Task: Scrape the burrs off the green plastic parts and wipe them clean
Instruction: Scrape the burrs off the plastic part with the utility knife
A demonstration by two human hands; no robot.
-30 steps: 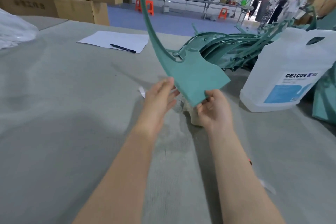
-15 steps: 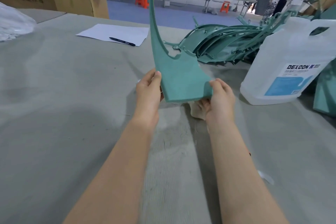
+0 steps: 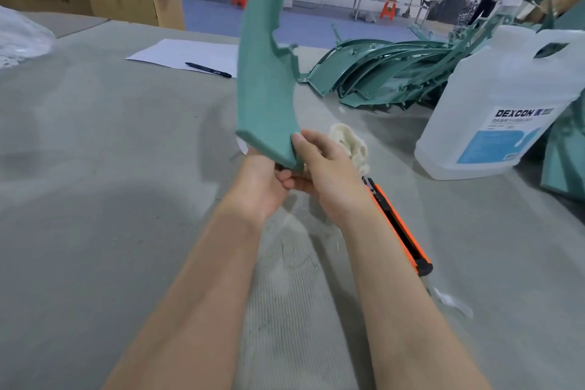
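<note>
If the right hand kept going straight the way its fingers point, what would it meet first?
The right hand points up-left, its fingers already on the lower end of the green plastic part that the left hand grips. So likely that part first, though depth is hard to judge.

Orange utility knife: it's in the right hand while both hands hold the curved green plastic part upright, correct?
Not quite. The head view shows the orange utility knife lying on the grey table beside the right forearm, not in the right hand. The rest stands: the right hand and the left hand both grip the lower end of the curved green plastic part, held upright.
</note>
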